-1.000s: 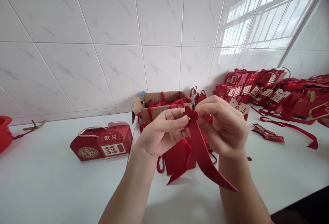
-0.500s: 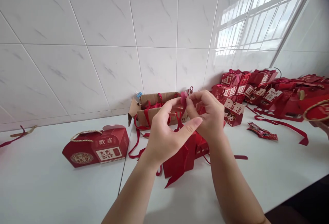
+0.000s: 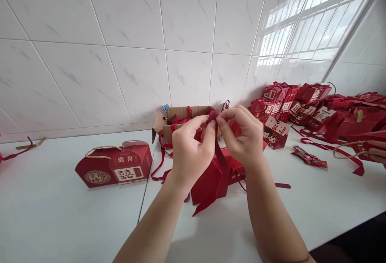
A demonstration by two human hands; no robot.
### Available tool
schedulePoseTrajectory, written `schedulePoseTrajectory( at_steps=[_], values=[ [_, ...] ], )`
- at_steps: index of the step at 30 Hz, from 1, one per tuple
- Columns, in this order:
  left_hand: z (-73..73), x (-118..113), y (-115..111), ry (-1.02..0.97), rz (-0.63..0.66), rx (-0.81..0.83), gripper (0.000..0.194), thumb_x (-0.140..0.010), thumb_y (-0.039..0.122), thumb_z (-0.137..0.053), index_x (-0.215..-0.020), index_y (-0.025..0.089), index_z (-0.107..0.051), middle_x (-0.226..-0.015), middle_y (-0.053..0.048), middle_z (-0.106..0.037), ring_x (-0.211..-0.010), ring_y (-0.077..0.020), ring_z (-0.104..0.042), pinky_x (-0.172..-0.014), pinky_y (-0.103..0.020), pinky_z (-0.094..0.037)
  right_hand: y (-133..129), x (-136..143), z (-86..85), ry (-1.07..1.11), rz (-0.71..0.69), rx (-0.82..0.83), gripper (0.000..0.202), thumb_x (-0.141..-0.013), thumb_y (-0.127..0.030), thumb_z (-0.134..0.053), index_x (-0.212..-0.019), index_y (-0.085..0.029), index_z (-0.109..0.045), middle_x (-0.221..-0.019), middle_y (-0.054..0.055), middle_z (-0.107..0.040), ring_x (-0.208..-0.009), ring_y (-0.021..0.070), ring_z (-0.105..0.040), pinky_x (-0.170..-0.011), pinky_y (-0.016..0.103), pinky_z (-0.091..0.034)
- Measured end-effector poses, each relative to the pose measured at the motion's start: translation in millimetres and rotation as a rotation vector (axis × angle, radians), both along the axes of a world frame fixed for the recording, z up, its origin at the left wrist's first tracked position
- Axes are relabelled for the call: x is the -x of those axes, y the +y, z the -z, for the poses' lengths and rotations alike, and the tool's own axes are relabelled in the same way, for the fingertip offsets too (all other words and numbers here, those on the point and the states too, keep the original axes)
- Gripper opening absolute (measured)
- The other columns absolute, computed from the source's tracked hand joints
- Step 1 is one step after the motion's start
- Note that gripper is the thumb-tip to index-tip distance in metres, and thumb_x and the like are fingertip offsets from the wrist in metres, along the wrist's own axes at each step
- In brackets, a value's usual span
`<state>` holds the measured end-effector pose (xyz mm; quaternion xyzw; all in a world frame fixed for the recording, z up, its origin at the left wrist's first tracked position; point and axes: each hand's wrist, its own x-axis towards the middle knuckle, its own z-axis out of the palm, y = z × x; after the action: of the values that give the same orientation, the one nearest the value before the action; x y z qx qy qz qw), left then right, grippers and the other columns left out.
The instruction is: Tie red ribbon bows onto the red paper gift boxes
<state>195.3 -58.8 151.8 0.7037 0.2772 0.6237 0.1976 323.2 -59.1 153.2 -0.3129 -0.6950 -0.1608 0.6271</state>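
Note:
My left hand [image 3: 193, 146] pinches a dark red ribbon [image 3: 221, 156] between thumb and forefinger, at a bunched or looped part near the top. Close beside it, my right hand [image 3: 243, 134] has its thumb and fingertips closed on the same ribbon. The ribbon hangs down from my fingers over a red gift box [image 3: 206, 186] standing on the table below. Its pointed tail reaches the box's lower front edge. My hands and forearms cover part of the box and ribbon.
Behind my hands stands a cardboard box [image 3: 169, 130] of red ribbons. A red box with a rope handle [image 3: 129, 166] is on the left. Stacked red gift boxes [image 3: 280, 98] and a snack packet [image 3: 309, 157] lie right. Another person's hand [image 3: 378, 150] shows at the right edge.
My left thumb has moved up to pinch the ribbon beside my right fingertips. At the right edge, the other person's rope-handled box has moved lower. The view has shifted slightly.

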Motion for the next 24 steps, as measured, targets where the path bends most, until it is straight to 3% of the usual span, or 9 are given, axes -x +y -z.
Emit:
schedulePoseTrajectory(
  at_steps=[5, 13, 20, 24],
  values=[
    [-0.1, 0, 0, 0.03, -0.056, -0.044, 0.015, -0.088, 0.024, -0.055, -0.091, 0.017, -0.067, -0.075, -0.002, -0.069, -0.064, -0.0131, -0.061, -0.06, -0.025, -0.049, 2, 1, 1.9, 0.016, -0.065, 0.022, 0.011, -0.086, -0.012, -0.051, -0.08, -0.02, -0.056, -0.074, 0.001, -0.058, -0.066, 0.0125, -0.052, -0.059, 0.028, -0.044],
    [1.7, -2, 2, 0.019, -0.037, -0.006, 0.014, -0.09, 0.024, -0.051, -0.09, 0.017, -0.063, -0.076, -0.003, -0.066, -0.062, -0.013, -0.058, -0.058, -0.025, -0.047, 1, 6, 2.5, 0.115, -0.156, 0.214, 0.009, -0.087, -0.017, -0.052, -0.079, -0.019, -0.056, -0.072, 0.001, -0.058, -0.066, 0.0121, -0.052, -0.059, 0.027, -0.044],
    [-11.6, 9, -7, -0.061, 0.128, 0.204, 0.015, -0.089, 0.027, -0.053, -0.087, 0.018, -0.065, -0.062, 0.0, -0.058, -0.054, -0.0115, -0.053, -0.045, -0.021, -0.04, -9, 4, -1.2, 0.324, -0.321, 0.266, 0.009, -0.087, -0.026, -0.058, -0.082, -0.019, -0.06, -0.07, 0.0, -0.057, -0.061, 0.0105, -0.053, -0.053, 0.024, -0.044],
    [-15.6, 14, -15, -0.005, 0.149, 0.178, 0.015, -0.088, 0.027, -0.054, -0.08, 0.018, -0.064, -0.059, 0.002, -0.056, -0.05, -0.0099, -0.048, -0.043, -0.021, -0.036, -14, -3, -5.2, 0.398, -0.366, 0.305, 0.018, -0.089, -0.034, -0.057, -0.08, -0.02, -0.062, -0.066, -0.001, -0.054, -0.059, 0.0096, -0.051, -0.051, 0.023, -0.042]
  ],
)
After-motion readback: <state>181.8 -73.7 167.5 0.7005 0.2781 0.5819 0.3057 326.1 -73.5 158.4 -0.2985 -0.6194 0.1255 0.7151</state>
